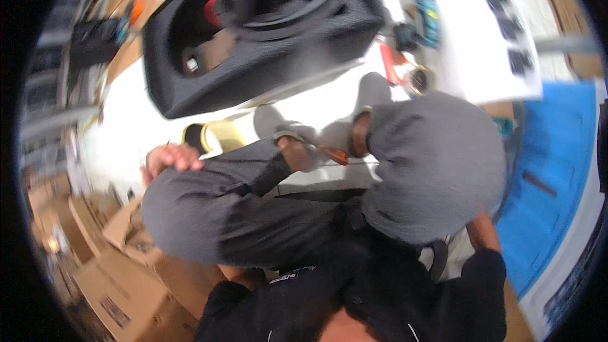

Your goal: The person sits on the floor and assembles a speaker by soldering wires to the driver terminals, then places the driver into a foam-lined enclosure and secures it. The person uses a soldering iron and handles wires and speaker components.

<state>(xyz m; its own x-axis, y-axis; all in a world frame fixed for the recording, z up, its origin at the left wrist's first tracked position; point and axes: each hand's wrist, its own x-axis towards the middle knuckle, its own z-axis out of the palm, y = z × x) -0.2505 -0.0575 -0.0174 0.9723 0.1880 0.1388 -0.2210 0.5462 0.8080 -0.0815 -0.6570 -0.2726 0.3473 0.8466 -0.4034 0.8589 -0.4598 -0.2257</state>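
I look down on my own bent legs in grey trousers (437, 164) and grey shoes (373, 92) planted on a white table (126, 133). My left hand (168, 157) rests on my left knee with its fingers curled; blur hides whether it holds anything. Just beyond that hand lies a yellow and black object (212, 136). Only my right forearm (484, 231) shows beside my right thigh, and the hand itself is hidden. An orange-handled tool (334, 154) lies between my ankles.
A large black carpeted speaker box (253, 44) with open cut-outs stands on the table ahead. A teal and black power drill (425, 16), a red tool (388, 63) and a tape roll (418, 79) lie at its right. Cardboard boxes (120, 278) lower left; blue mat (557, 171) right.
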